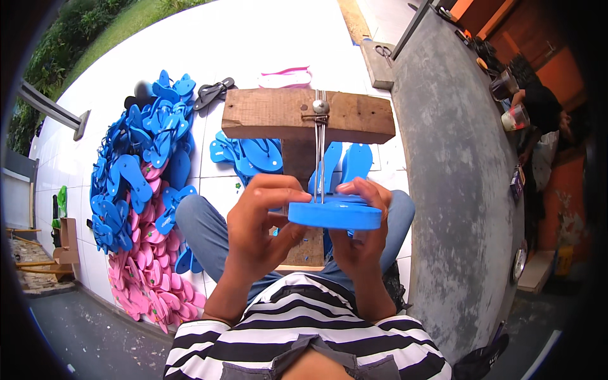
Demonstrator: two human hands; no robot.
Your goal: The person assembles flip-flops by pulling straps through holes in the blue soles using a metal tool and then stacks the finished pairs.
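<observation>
Between my two hands is a blue flip-flop sole (pixel 334 216), its thick edge turned toward me. My left hand (pixel 256 218) grips its left end with the fingers curled over the top and the thumb below. On the right end, my right hand (pixel 362 231) is closed the same way. Thin metal rods (pixel 319 152) run from a wooden crossbar (pixel 266 119) down to the sole's far edge, beside my left fingertips. Whether they pass through the sole is hidden. A round metal knob (pixel 320 106) sits on the crossbar, wound with wire.
Left of my knee lies a large heap of blue flip-flops (pixel 133 180) and pink ones (pixel 149 272). More blue flip-flops (pixel 259 155) lie behind the wooden post, near a black pair (pixel 214 94) and a pink sole (pixel 285 77). Scissors (pixel 383 50) rest on a block. Another person (pixel 544 114) is at right.
</observation>
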